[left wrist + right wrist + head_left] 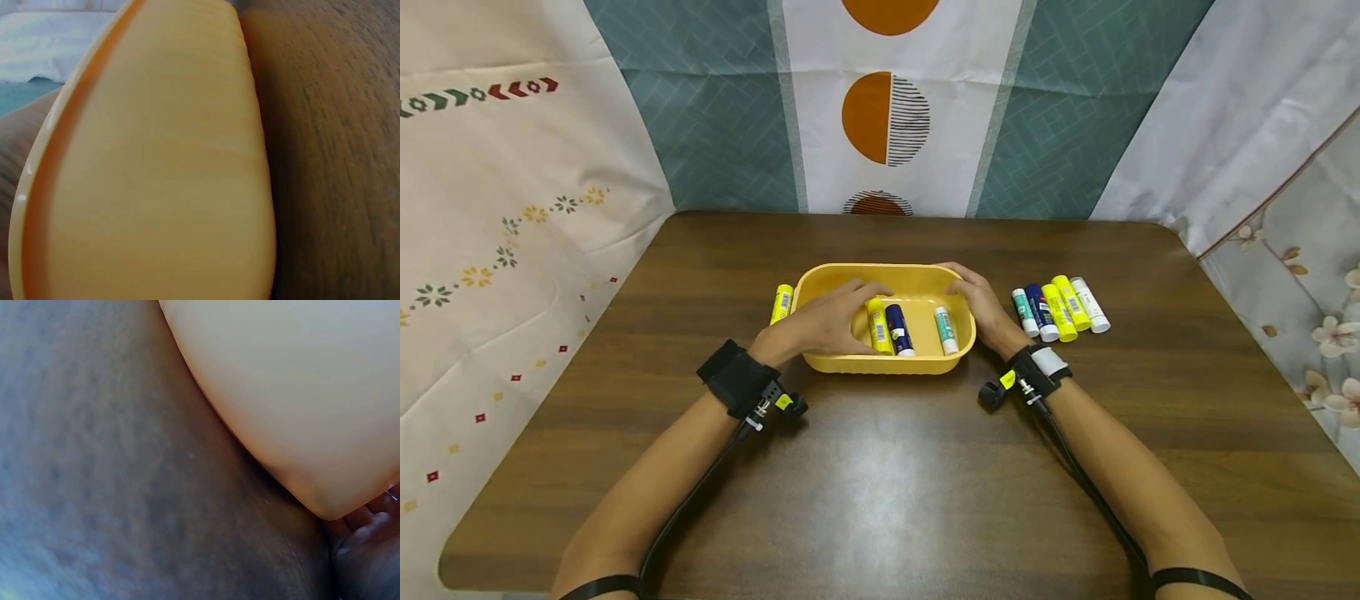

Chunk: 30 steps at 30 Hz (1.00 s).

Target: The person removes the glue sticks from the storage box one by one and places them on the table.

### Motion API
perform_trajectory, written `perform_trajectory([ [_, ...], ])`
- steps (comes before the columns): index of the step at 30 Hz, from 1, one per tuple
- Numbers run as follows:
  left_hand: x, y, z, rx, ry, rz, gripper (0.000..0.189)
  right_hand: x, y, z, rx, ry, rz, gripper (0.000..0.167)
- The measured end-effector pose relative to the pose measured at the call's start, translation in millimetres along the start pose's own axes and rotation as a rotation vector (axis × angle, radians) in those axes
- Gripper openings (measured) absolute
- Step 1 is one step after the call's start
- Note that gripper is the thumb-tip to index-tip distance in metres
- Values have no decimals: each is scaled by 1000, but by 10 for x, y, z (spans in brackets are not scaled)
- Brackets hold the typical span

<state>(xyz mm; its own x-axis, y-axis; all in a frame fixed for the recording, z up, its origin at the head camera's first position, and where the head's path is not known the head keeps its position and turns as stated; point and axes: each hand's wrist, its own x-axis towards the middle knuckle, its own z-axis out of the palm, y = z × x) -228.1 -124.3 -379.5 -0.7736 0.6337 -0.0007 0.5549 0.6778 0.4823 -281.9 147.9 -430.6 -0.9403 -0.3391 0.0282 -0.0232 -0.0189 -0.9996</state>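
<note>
A yellow plastic basin (889, 365) stands on the table, seen close from outside in both wrist views. My left hand (827, 323) reaches over its left rim, fingers and thumb curved about the two ends of a yellow glue stick (880, 327). Beside that lie a dark blue glue stick (899, 330) and a white-and-teal one (946, 330), both on the basin floor. The left part of the floor is hidden beneath the hand. At the right end, my right hand (987, 311) grips the basin's rim near the back corner.
Right of the basin, several glue sticks (1060, 309) lie in a slanted row on the brown table (880, 467). Another yellow glue stick (782, 303) is just outside the basin's left end. Patterned cloth (722, 108) hangs behind the table.
</note>
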Motion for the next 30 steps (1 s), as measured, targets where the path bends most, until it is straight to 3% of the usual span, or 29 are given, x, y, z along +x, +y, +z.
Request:
perform_trajectory([
  [6,15,-9,23,16,18,-6,87,-12,-21,4,11,4,-23,43],
  [18,-33,-4,22,-11,-26,-30,82,-34,10,39,5,7,-14,42],
  [25,-111,44,-151,-40,-31,-27,85,-27,-4,34,-7,0,-21,44],
  [30,-174,69,-322,-55,26,-26,85,-29,-2,11,-3,9,-16,46],
])
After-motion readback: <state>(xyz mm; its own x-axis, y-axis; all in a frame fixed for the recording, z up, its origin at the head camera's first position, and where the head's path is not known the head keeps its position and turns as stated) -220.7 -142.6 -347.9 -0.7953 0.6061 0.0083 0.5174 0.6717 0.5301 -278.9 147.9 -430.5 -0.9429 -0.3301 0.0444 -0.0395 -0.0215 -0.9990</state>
